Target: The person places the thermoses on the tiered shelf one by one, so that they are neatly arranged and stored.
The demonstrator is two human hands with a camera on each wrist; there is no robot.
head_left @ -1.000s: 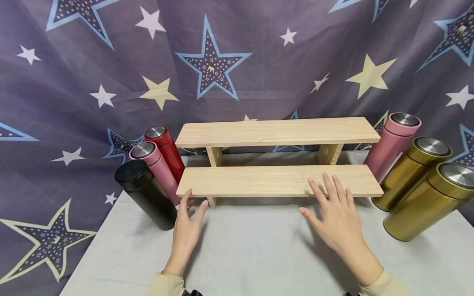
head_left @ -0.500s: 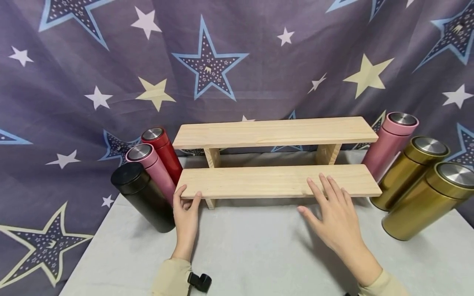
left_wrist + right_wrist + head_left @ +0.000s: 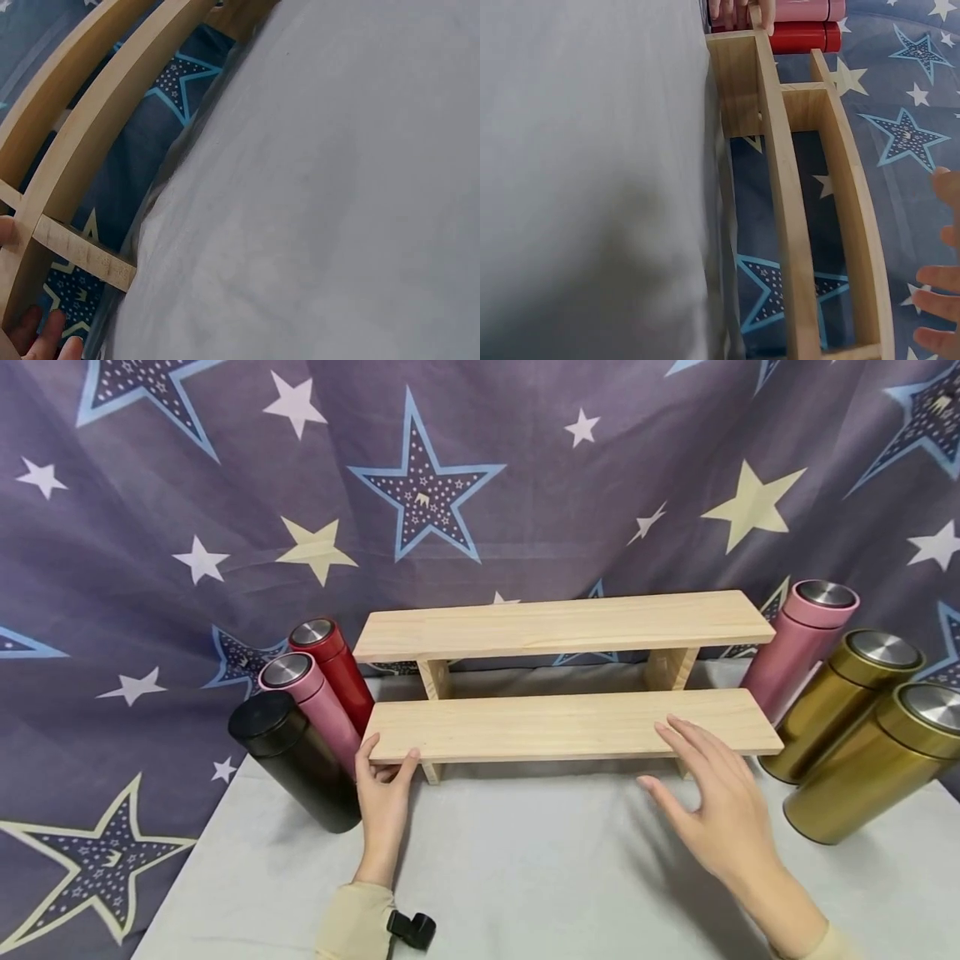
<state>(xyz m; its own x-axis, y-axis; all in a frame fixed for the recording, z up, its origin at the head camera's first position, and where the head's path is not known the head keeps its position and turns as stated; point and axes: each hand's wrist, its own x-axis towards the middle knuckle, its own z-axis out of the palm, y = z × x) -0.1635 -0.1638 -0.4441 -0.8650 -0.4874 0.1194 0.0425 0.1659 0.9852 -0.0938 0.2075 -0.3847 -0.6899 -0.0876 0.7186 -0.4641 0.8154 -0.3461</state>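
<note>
Wooden rack (image 3: 562,622) looks stiff, fairly light, best held by the end the left fingers (image 3: 366,753) pinch; its other end lies near the spread right fingers (image 3: 687,752).

Wooden shelf (image 3: 788,202), its twelve o'clock end gripped by the left hand (image 3: 740,13).
Pink bottle (image 3: 802,10) and red bottle (image 3: 799,37) at one; right hand (image 3: 939,303), fingers apart, at four; starry curtain (image 3: 881,82) at two; grey tablecloth (image 3: 592,150) at nine.

No lettering readable on shelf or bottles
The wooden shelf (image 3: 570,727), the bottles (image 3: 873,764) and the starry cloth (image 3: 525,527) show no legible words, brands or numbers; small crown signs (image 3: 422,500) mark some printed stars (image 3: 415,485).
</note>
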